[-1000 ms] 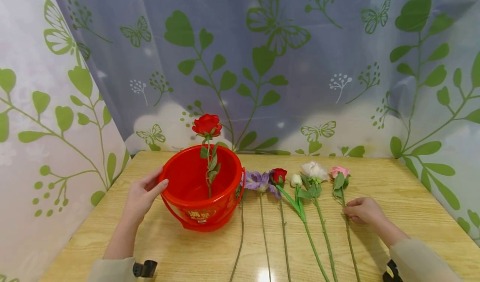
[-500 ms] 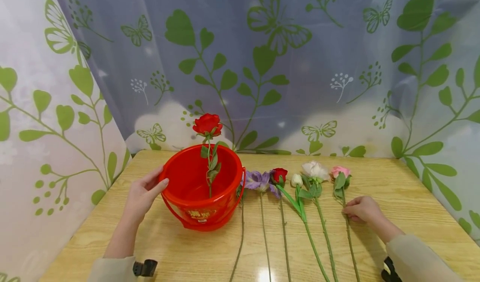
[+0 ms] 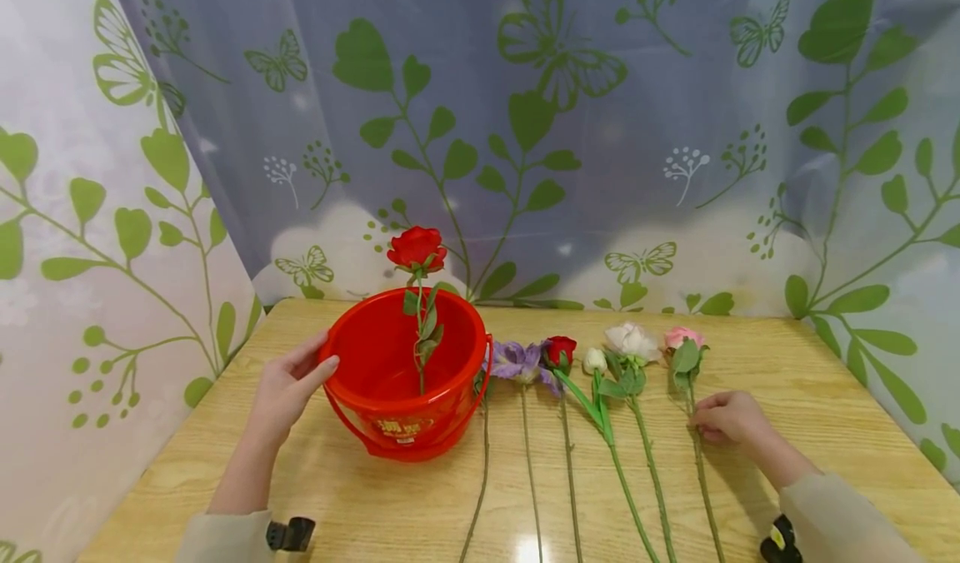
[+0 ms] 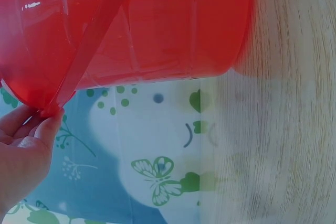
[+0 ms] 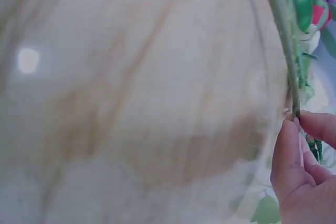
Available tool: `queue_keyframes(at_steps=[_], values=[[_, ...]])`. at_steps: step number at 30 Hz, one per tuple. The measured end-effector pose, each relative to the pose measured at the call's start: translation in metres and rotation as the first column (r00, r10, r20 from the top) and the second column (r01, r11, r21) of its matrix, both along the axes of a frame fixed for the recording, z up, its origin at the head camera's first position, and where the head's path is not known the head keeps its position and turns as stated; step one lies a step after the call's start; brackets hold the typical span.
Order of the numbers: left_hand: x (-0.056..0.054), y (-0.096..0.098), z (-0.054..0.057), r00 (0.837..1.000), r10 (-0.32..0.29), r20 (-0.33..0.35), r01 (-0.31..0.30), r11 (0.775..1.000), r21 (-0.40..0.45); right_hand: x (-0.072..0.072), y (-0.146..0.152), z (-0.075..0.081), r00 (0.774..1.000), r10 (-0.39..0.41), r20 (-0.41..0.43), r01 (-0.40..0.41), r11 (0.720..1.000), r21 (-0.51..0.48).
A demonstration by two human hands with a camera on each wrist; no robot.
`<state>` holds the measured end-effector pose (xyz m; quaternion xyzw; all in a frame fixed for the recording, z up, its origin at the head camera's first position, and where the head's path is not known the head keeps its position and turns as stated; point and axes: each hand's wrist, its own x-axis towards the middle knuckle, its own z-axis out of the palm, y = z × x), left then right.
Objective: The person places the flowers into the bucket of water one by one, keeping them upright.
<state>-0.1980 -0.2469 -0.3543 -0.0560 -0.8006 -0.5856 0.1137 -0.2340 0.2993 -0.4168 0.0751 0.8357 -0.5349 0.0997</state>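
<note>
A red plastic bucket (image 3: pixel 442 430) stands on the left half of the table with one red rose (image 3: pixel 417 249) upright inside it. My left hand (image 3: pixel 283 396) holds the bucket's left rim, thumb and fingers pinching where the handle joins, as the left wrist view shows. At the right end of a row of flowers lies a pink rose (image 3: pixel 684 338). Its stem (image 5: pixel 289 61) is pinched between the thumb and fingers of my right hand (image 3: pixel 731 420), a little below the leaves.
Left of the pink rose lie a white rose (image 3: pixel 633 342), a white tulip bud (image 3: pixel 594 360), a smaller red rose (image 3: pixel 560 351) and a purple flower (image 3: pixel 517 361). Another stem (image 3: pixel 483 463) runs out beside the bucket. A patterned curtain (image 3: pixel 465 130) hangs behind the wooden table (image 3: pixel 360 505).
The pink rose's head and leaves have turned and shifted slightly in the right hand's fingers. The left hand and the bucket have stayed put.
</note>
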Motion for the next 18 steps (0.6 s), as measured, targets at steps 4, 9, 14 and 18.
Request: queue_keyframes(at_steps=[4,9,14,18], values=[[0.000,0.000,0.001,1.000,0.000,0.006,0.000,1.000,-0.006,0.002,-0.001,0.009,0.999,0.034,-0.035,-0.034,0.999,0.004],[0.001,0.001,0.001,1.000,-0.004,-0.001,0.004,1.000,0.015,0.004,-0.002,0.023,0.998,0.046,-0.039,-0.047,0.998,-0.029],[0.001,0.001,0.001,1.000,-0.006,-0.012,0.006,1.000,0.020,0.006,-0.005,0.037,0.996,0.059,-0.068,-0.063,0.997,-0.055],[0.000,0.001,0.001,1.000,-0.005,-0.019,0.005,1.000,0.019,0.007,-0.007,0.046,0.994,0.068,-0.086,-0.074,0.995,-0.061]])
